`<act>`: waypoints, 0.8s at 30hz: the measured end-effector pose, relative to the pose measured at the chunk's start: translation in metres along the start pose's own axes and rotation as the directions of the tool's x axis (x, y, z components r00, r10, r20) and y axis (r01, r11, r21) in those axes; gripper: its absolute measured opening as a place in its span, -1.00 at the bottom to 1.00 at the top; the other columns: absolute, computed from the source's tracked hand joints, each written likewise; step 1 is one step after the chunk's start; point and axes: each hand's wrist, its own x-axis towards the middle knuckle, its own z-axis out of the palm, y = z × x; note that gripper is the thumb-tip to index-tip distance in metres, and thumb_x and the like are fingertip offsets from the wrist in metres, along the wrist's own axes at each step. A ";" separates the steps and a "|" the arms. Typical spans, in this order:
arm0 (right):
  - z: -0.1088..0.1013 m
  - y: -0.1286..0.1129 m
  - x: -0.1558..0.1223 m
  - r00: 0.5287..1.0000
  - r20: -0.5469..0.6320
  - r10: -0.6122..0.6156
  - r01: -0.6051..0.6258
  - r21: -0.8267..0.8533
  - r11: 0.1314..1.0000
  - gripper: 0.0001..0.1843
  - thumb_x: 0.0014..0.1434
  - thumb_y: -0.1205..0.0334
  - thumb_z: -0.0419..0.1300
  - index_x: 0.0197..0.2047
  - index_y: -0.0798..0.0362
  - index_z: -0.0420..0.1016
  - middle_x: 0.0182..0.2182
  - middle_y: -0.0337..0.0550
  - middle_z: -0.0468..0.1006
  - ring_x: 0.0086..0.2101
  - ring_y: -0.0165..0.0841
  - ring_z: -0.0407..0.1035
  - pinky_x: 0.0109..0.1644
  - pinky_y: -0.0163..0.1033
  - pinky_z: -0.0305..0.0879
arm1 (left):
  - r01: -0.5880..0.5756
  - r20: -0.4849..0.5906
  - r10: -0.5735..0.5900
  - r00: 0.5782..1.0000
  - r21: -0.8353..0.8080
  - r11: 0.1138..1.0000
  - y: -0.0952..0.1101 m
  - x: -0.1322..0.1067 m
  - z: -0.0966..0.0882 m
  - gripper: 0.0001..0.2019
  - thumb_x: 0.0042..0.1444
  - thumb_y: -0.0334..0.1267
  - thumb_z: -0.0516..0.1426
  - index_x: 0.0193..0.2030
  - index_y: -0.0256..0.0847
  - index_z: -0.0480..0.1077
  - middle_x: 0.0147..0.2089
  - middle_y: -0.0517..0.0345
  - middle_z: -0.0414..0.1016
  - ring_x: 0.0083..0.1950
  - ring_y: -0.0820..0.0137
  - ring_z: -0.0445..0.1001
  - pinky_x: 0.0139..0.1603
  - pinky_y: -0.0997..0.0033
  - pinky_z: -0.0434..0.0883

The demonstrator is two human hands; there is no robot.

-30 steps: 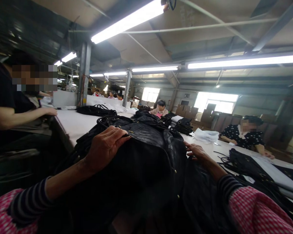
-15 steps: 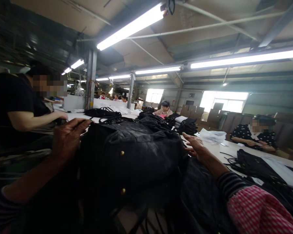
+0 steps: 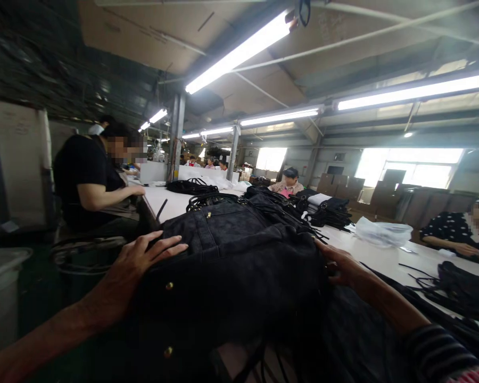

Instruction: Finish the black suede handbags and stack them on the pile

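A large black bag [image 3: 231,276] lies on its side in front of me, its base with gold studs facing me. My left hand [image 3: 138,268] rests on the bag's upper left edge, fingers spread over the fabric. At the opposite end, my right hand [image 3: 343,268] has its fingers bent around the bag's right edge; some fingertips are hidden. A small gold zip pull shows on the bag's upper face, and its handles lie beyond. Dark straps hang below the bag, where detail is lost in shadow.
A white table [image 3: 367,252] extends ahead, bearing piles of black bags [image 3: 323,210] and a clear plastic bag [image 3: 383,232]. One person in black [image 3: 85,173] works at left; others sit across the table. A pale bin [image 3: 3,298] stands at lower left.
My left hand has gone from pinching the bag's corner to lying spread on its edge. My right hand has closed in on the right edge. The view has swung left.
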 end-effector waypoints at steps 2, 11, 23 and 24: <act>0.001 0.000 -0.008 0.999 -0.039 -0.011 0.012 0.025 1.000 -0.55 -0.04 -0.28 0.36 -0.33 -0.07 0.53 -0.19 0.04 0.60 -0.37 -0.17 0.44 -0.36 -0.10 0.37 | -0.014 -0.035 0.013 0.999 -0.020 1.000 0.012 -0.003 -0.009 -0.62 0.26 -0.14 -0.02 0.07 0.17 0.54 0.24 0.25 0.51 0.39 0.07 0.26 0.39 -0.02 0.15; 0.012 -0.053 -0.054 0.981 -0.082 -0.177 0.195 0.391 0.899 -0.57 -0.13 0.14 0.52 -0.47 0.02 0.29 -0.60 -0.37 0.33 -0.62 -0.50 0.21 -0.64 -0.43 0.18 | 0.326 0.395 -0.144 0.907 -0.447 0.833 0.015 0.059 -0.054 -0.53 0.18 0.17 0.10 0.03 -0.10 0.53 -0.02 0.13 0.65 0.01 0.20 0.59 0.07 0.34 0.46; 0.069 -0.134 -0.135 0.938 -0.026 -0.345 0.288 0.611 0.737 -0.88 0.07 0.32 0.28 -0.34 0.06 0.39 -0.47 -0.26 0.48 -0.52 -0.43 0.38 -0.57 -0.38 0.28 | -0.131 -0.180 0.157 0.971 0.151 0.980 0.144 -0.008 -0.006 -0.35 0.26 -0.08 0.07 0.46 -0.14 0.12 0.35 -0.16 0.37 0.27 -0.04 0.41 0.20 0.00 0.36; 0.065 -0.140 -0.139 0.918 0.041 -0.394 0.290 0.607 0.740 -0.89 0.09 0.31 0.26 -0.29 0.05 0.40 -0.41 -0.22 0.52 -0.46 -0.40 0.44 -0.54 -0.37 0.30 | -0.074 -0.166 0.091 0.982 0.101 0.992 0.138 0.000 -0.009 -0.44 0.29 -0.07 0.01 0.40 -0.15 0.23 0.27 -0.16 0.46 0.19 -0.02 0.48 0.13 0.03 0.38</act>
